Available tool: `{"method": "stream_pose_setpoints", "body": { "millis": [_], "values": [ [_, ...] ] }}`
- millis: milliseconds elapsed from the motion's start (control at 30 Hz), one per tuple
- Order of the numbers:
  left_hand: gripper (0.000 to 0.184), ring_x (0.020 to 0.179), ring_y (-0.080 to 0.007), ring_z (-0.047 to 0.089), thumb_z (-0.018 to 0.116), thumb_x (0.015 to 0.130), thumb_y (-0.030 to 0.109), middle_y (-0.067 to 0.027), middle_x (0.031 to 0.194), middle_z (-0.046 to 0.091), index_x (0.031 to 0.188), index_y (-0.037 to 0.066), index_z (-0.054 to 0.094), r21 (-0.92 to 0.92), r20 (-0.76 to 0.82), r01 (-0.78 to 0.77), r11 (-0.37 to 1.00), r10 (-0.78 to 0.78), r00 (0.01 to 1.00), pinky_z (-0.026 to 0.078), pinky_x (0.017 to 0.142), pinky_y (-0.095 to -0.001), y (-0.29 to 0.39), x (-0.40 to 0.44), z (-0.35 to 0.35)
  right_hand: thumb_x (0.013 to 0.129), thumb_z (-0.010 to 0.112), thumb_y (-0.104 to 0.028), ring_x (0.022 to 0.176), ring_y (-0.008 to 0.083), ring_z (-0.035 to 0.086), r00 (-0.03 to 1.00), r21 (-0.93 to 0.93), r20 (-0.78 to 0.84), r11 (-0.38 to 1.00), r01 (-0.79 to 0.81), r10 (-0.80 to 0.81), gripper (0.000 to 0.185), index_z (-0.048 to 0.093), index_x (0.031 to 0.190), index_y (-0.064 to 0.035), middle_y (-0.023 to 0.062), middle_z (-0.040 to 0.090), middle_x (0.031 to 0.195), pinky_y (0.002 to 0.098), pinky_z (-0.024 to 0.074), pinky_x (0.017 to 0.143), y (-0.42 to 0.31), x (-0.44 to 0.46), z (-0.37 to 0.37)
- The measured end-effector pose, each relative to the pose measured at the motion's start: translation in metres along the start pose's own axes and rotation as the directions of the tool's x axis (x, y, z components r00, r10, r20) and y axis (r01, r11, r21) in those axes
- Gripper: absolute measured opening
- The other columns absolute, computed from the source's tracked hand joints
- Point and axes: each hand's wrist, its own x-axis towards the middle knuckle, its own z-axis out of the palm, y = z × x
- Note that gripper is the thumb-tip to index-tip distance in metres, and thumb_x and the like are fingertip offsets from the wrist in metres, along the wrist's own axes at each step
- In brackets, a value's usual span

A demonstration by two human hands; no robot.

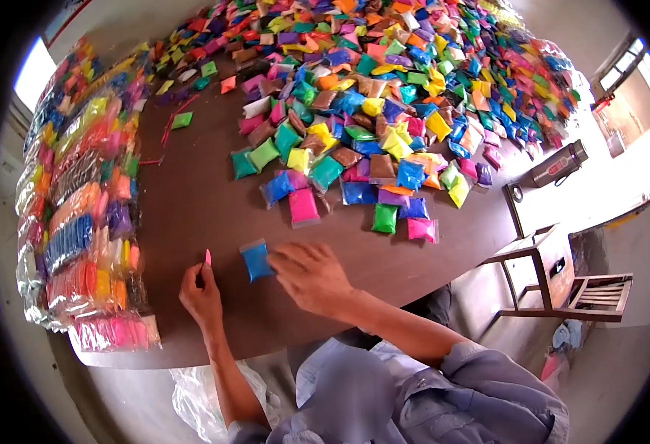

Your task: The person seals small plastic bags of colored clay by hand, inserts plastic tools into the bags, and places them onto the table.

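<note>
My left hand (201,296) is near the front edge of the brown table, its thumb and fingers pinched on a slim pink piece (208,257). Only the tip of that piece shows, so its kind is unclear. To the right lies a small clear packet with blue filling (255,260). The fingers of my right hand (310,277) reach over the table at the packet's right edge. They are slightly smeared, and whether they grip the packet is not visible. Beyond both hands, a heap of small packets (384,140) in many colours spreads across the table (192,185).
Larger clear bags of coloured packets (81,244) are stacked along the left edge. A pink packet (303,207) lies at the heap's near side. Red string (168,126) and a green packet (182,120) lie at the back left. On the right are a dark flask (560,163) and a wooden chair (551,270).
</note>
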Motion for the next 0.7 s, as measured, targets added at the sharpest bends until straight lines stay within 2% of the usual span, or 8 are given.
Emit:
{"method": "stream_pose_setpoints", "body": {
  "millis": [100, 167, 233, 300, 467, 533, 567, 700],
  "values": [
    [0.011, 0.074, -0.0247, 0.068, 0.071, 0.097, 0.011, -0.0128, 0.087, 0.073, 0.095, 0.000, 0.072, 0.022, 0.006, -0.013, 1.000, 0.013, 1.000, 0.053, 0.067, -0.0348, -0.008, 0.000, 0.002, 0.090, 0.074, -0.015, 0.101, 0.0336, 0.068, 0.963, -0.067, -0.184, 0.975, -0.211, 0.196, 0.027, 0.073, 0.116, -0.0082, 0.0090, 0.072, 0.105, 0.0481, 0.0533, 0.088, 0.027, -0.019, -0.048],
    [0.011, 0.074, -0.0246, 0.068, 0.071, 0.097, 0.011, -0.0130, 0.087, 0.074, 0.095, 0.000, 0.072, 0.035, 0.022, -0.008, 0.999, 0.007, 1.000, 0.053, 0.068, -0.0348, -0.008, 0.000, 0.002, 0.090, 0.072, -0.010, 0.086, 0.0315, 0.069, 0.910, -0.082, -0.310, 0.946, -0.314, 0.276, 0.018, 0.074, 0.108, -0.0065, 0.0100, 0.071, 0.093, 0.0403, 0.0551, 0.074, 0.057, -0.024, -0.089],
    [0.010, 0.076, -0.0255, 0.069, 0.071, 0.097, 0.010, -0.0131, 0.088, 0.073, 0.096, 0.000, 0.071, 0.074, 0.016, -0.025, 0.997, 0.024, 1.000, 0.054, 0.068, -0.0351, -0.003, 0.000, 0.001, 0.093, 0.073, -0.019, 0.081, 0.0282, 0.069, 0.717, 0.081, -0.437, 0.818, -0.569, 0.542, 0.015, 0.073, 0.103, -0.0086, 0.0103, 0.070, 0.093, 0.0399, 0.0543, 0.070, 0.085, -0.028, -0.113],
    [0.010, 0.077, -0.0264, 0.069, 0.071, 0.097, 0.010, -0.0131, 0.089, 0.074, 0.096, 0.000, 0.072, 0.099, 0.008, -0.054, 0.994, 0.054, 0.999, 0.055, 0.068, -0.0359, -0.009, -0.002, 0.003, 0.092, 0.075, -0.022, 0.079, 0.0260, 0.069, 0.636, 0.055, -0.504, 0.756, -0.652, 0.585, 0.018, 0.072, 0.103, -0.0085, 0.0097, 0.070, 0.091, 0.0405, 0.0541, 0.072, 0.117, -0.030, -0.134],
    [0.009, 0.080, -0.0291, 0.070, 0.071, 0.097, 0.010, -0.0128, 0.091, 0.074, 0.097, 0.002, 0.072, 0.145, -0.019, -0.145, 0.979, 0.149, 0.989, 0.057, 0.069, -0.0376, -0.010, -0.005, 0.004, 0.090, 0.077, -0.033, 0.080, 0.0267, 0.069, 0.570, 0.093, -0.472, 0.681, -0.726, 0.672, 0.031, 0.072, 0.103, -0.0051, 0.0087, 0.071, 0.089, 0.0411, 0.0527, 0.073, 0.142, -0.019, -0.146],
    [0.008, 0.081, -0.0292, 0.071, 0.071, 0.097, 0.010, -0.0137, 0.092, 0.074, 0.098, 0.002, 0.072, 0.167, 0.008, -0.116, 0.979, 0.117, 0.993, 0.058, 0.070, -0.0382, -0.016, -0.003, 0.005, 0.087, 0.078, -0.038, 0.081, 0.0271, 0.070, 0.520, 0.035, -0.330, 0.560, -0.827, 0.788, 0.039, 0.072, 0.104, -0.0037, 0.0083, 0.070, 0.087, 0.0416, 0.0529, 0.074, 0.141, -0.011, -0.146],
    [0.008, 0.081, -0.0292, 0.071, 0.071, 0.097, 0.010, -0.0137, 0.092, 0.074, 0.098, 0.002, 0.072, 0.171, 0.006, -0.126, 0.977, 0.127, 0.992, 0.058, 0.070, -0.0382, -0.019, -0.003, 0.006, 0.083, 0.080, -0.042, 0.081, 0.0286, 0.070, 0.533, 0.072, -0.338, 0.586, -0.807, 0.775, 0.045, 0.072, 0.105, -0.0034, 0.0086, 0.070, 0.086, 0.0433, 0.0531, 0.075, 0.142, -0.011, -0.142],
    [0.009, 0.083, -0.0301, 0.072, 0.071, 0.097, 0.011, -0.0141, 0.095, 0.075, 0.099, 0.002, 0.073, 0.175, -0.001, -0.159, 0.972, 0.161, 0.987, 0.059, 0.071, -0.0384, -0.015, -0.005, 0.005, 0.086, 0.080, -0.030, 0.079, 0.0239, 0.069, 0.578, 0.121, -0.416, 0.672, -0.730, 0.702, 0.034, 0.072, 0.106, -0.0032, 0.0067, 0.070, 0.084, 0.0377, 0.0535, 0.072, 0.148, -0.018, -0.128]
  ]
}}
